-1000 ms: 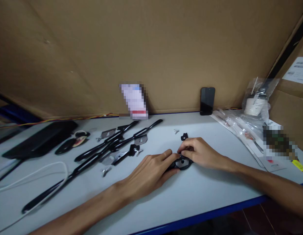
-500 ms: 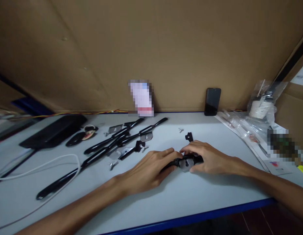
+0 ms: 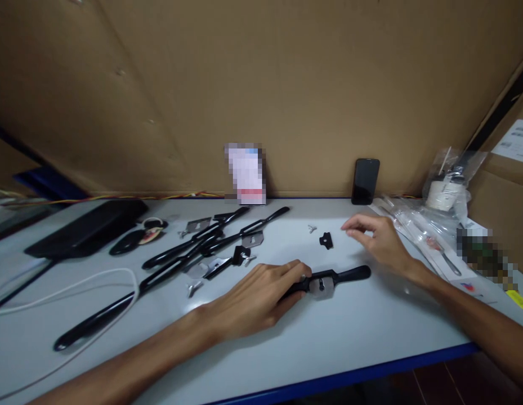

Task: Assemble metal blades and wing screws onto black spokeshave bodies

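My left hand [image 3: 269,289] is closed round the left handle of a black spokeshave [image 3: 354,274], which lies near the front of the table. At the middle of its body sits a flat steel blade [image 3: 321,288] with a keyhole-shaped slot. My right hand [image 3: 381,242] hovers off the tool, its fingers loosely curled and apart, with nothing seen in them. Left of its fingertips lie a small black cap plate [image 3: 326,241] and a silver thumbscrew [image 3: 312,228].
More black spokeshave bodies [image 3: 172,271] lie at left among loose blades [image 3: 253,239] and thumbscrews [image 3: 194,288]. A white cable [image 3: 132,273] loops over the left side. A phone [image 3: 365,181] leans on the cardboard wall. Plastic packaging [image 3: 417,225] lies at right.
My right hand has let go of the spokeshave and moved up and right, baring the right handle. My left hand keeps its hold on the tool.
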The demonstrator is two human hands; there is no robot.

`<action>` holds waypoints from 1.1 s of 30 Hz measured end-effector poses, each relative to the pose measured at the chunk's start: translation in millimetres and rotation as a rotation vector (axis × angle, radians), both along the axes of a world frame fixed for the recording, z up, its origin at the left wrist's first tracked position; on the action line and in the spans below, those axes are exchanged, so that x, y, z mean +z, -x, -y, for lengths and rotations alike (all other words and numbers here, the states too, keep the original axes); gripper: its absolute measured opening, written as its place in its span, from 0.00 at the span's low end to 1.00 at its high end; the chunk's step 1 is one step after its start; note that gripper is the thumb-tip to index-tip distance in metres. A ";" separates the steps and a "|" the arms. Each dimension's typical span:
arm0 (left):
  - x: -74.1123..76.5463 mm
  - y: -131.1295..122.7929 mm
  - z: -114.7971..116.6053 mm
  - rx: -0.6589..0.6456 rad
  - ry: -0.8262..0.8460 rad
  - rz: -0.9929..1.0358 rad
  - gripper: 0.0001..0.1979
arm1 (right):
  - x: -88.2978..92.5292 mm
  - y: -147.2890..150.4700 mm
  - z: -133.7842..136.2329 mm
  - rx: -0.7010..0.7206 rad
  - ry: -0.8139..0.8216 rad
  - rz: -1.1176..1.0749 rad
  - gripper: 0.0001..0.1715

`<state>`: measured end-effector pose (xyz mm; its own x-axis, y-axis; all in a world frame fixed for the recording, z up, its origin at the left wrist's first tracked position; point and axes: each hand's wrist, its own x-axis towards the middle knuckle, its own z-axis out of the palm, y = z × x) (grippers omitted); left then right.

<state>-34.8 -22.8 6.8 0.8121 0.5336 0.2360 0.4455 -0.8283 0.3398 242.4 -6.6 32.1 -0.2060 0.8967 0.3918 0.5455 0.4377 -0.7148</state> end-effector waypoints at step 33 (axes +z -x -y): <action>-0.2 -0.5 0.1 -0.029 -0.068 -0.083 0.10 | -22.3 -7.1 -18.6 -0.092 -0.008 0.450 0.12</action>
